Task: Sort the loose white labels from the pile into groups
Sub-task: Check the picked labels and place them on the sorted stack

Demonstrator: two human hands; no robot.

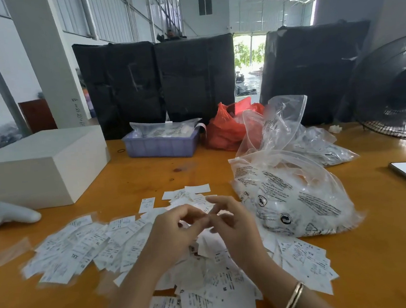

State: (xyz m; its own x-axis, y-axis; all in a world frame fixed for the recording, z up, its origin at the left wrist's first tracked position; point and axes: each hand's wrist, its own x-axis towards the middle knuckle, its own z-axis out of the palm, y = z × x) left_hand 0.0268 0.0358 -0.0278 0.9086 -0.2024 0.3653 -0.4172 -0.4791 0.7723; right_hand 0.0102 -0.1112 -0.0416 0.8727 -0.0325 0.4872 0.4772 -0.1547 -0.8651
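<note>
Table: orange wood, my whole workspace, everything spread within arm's reach so I can deal labels outward.
Black bales: wrapped bundles stacked along the far edge, well out of the way.
White box: parked far left, leaving the middle open.
Clear bag: lying on its side just right of my hands, stuffed with white; printed warning text and a recycling mark, too small to read.
Purple tray: at the back, holding bagged labels.
Sorted spread: fanned to my left, "XL" and "XXL" readable, so I judge that's a size group.
Loose pile: right under my wrists, "S" and "M" showing, unsorted.
Right group: small stack beside my right forearm, an "XS" mark I think.
Left hand: fingers curled, fingertips meeting the right's; blur hides whether a label is pinched, so I cannot tell.
Right hand: fingers bent in toward the left, same story, grip unclear.
</note>
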